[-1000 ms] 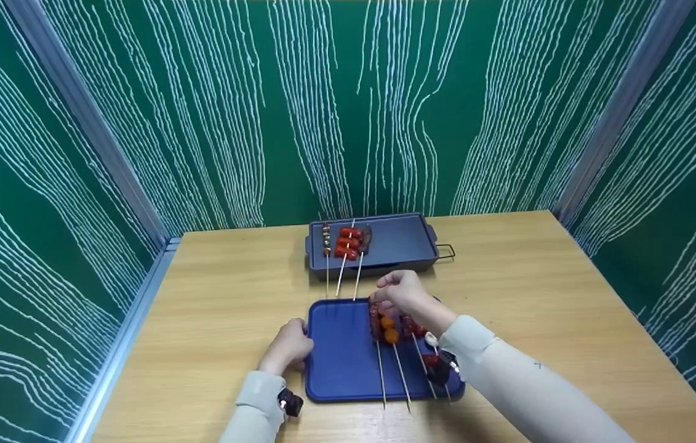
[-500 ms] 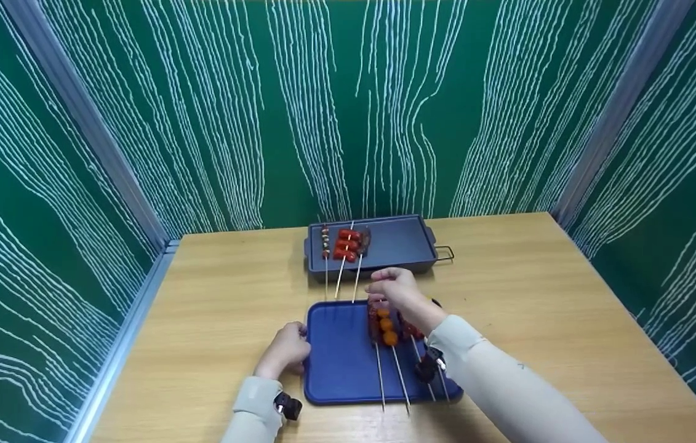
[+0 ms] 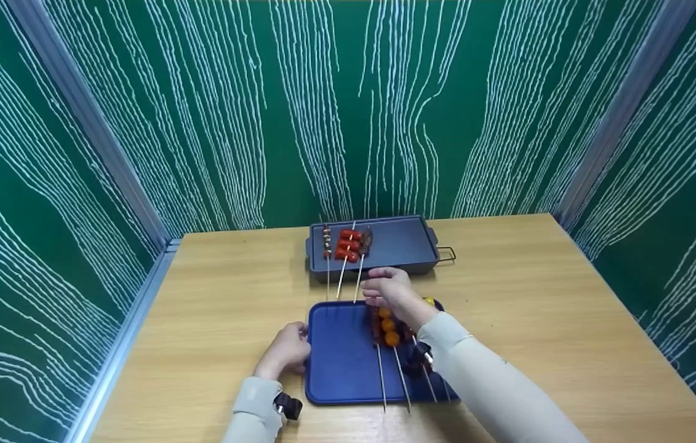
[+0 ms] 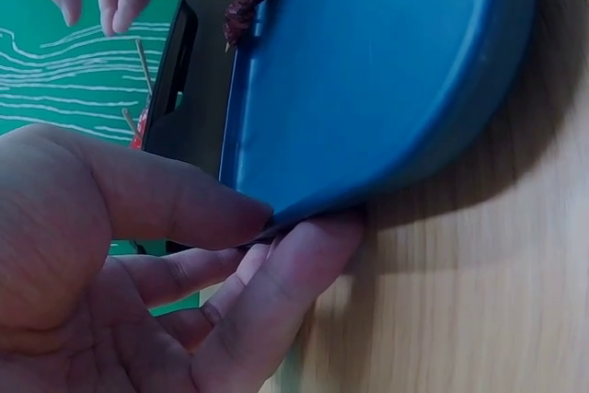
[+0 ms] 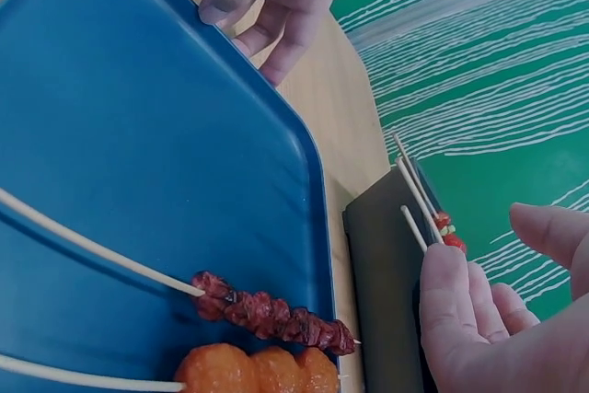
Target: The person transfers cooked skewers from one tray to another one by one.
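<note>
The left hand [image 3: 287,349] pinches the blue tray [image 3: 336,354] on the counter [image 3: 231,277] by its rim, probably to steady it; the right hand [image 3: 393,290], fingers parted, holds nothing near the grill pan [image 3: 403,243], where 3 skewers [image 3: 348,245] overhang, presumably keeping sticks reachable.

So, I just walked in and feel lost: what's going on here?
A person's left hand pinches the edge of a blue tray, where a dark red skewer and an orange-ball skewer lie among others. Their right hand hovers near the tray's far edge, holding nothing. Beyond it, three skewers lie on the left part of a dark pan, their sticks jutting over its near side.
</note>
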Action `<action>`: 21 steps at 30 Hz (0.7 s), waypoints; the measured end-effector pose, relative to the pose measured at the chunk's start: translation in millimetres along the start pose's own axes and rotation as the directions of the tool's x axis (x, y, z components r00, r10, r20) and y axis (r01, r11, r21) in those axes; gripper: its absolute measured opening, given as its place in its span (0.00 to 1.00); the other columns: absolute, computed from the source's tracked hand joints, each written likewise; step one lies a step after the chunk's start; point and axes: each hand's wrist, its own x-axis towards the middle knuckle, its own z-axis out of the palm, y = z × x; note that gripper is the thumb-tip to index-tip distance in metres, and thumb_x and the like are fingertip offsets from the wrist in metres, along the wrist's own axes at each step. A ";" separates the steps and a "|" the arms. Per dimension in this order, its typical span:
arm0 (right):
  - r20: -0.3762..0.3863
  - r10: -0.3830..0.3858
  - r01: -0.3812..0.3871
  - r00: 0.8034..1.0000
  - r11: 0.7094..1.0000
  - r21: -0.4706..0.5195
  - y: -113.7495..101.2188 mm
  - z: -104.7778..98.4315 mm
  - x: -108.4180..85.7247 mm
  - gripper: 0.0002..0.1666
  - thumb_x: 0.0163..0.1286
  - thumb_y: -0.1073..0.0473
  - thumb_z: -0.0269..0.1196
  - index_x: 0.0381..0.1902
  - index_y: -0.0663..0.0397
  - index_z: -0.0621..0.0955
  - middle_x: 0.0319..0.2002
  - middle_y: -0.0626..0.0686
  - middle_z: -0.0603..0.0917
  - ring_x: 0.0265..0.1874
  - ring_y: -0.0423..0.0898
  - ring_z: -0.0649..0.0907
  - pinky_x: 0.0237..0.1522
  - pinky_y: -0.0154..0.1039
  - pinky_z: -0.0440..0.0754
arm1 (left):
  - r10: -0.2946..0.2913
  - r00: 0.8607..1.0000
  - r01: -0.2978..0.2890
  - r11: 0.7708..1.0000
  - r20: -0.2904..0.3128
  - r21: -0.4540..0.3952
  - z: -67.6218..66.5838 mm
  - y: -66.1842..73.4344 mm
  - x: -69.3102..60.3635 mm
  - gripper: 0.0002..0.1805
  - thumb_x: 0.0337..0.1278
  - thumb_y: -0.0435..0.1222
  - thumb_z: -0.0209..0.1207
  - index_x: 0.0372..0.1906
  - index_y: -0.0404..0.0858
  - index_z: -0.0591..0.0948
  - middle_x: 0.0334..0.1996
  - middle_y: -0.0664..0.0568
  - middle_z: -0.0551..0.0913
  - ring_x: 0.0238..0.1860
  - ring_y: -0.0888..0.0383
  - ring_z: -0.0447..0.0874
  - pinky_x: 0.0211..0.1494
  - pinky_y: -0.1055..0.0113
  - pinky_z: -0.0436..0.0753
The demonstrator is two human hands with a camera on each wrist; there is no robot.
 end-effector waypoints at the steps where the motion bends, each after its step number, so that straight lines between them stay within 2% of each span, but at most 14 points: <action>1: 0.001 0.004 -0.004 1.000 1.000 0.004 0.2 0.4 1.4 0.28 0.71 0.72 0.66 0.67 0.73 0.73 0.45 0.59 0.87 0.34 0.46 0.88 0.42 0.40 0.94 | -0.006 1.000 0.006 1.000 -0.001 -0.001 0.3 0.0 0.2 0.22 0.60 0.24 0.48 0.57 0.25 0.82 0.43 0.39 0.83 0.44 0.46 0.84 0.30 0.53 0.93; 4: 0.006 0.013 -0.013 1.000 1.000 -0.008 1.6 1.9 4.6 0.30 0.71 0.72 0.66 0.68 0.73 0.72 0.46 0.59 0.87 0.38 0.48 0.88 0.46 0.43 0.94 | -0.022 1.000 0.022 1.000 -0.005 0.002 0.5 1.7 0.3 0.19 0.61 0.24 0.48 0.53 0.27 0.82 0.42 0.39 0.83 0.43 0.46 0.85 0.29 0.53 0.93; 8: 0.013 0.026 -0.026 1.000 0.999 -0.027 4.4 3.9 8.9 0.30 0.72 0.71 0.66 0.68 0.72 0.71 0.46 0.59 0.88 0.39 0.49 0.89 0.47 0.43 0.94 | -0.033 0.999 0.033 0.999 -0.009 0.011 -0.4 5.3 -1.4 0.17 0.58 0.23 0.48 0.50 0.28 0.81 0.42 0.39 0.82 0.42 0.46 0.85 0.30 0.55 0.92; 13: 0.023 0.049 -0.049 0.999 0.999 0.020 10.1 5.5 16.4 0.30 0.74 0.71 0.66 0.69 0.71 0.69 0.42 0.56 0.88 0.33 0.45 0.89 0.44 0.42 0.94 | -0.046 0.999 0.047 0.998 -0.016 0.030 0.3 7.4 -1.5 0.18 0.54 0.22 0.48 0.50 0.29 0.80 0.41 0.40 0.80 0.40 0.46 0.84 0.27 0.58 0.90; 16: 0.025 0.059 -0.060 0.998 0.997 0.051 14.7 6.6 20.1 0.31 0.74 0.70 0.65 0.70 0.71 0.68 0.39 0.53 0.87 0.32 0.44 0.88 0.43 0.41 0.93 | -0.035 0.999 0.037 0.998 -0.027 0.058 1.4 7.1 -0.9 0.15 0.55 0.23 0.48 0.46 0.30 0.79 0.38 0.41 0.79 0.39 0.47 0.83 0.30 0.58 0.90; 21: 0.033 0.065 -0.068 0.997 0.993 0.102 20.9 9.4 23.0 0.35 0.76 0.70 0.63 0.75 0.72 0.63 0.39 0.52 0.85 0.31 0.43 0.88 0.40 0.39 0.92 | -0.057 0.998 0.057 0.998 -0.016 0.036 2.8 6.9 -0.8 0.12 0.59 0.24 0.48 0.44 0.31 0.78 0.37 0.41 0.79 0.31 0.48 0.84 0.22 0.59 0.88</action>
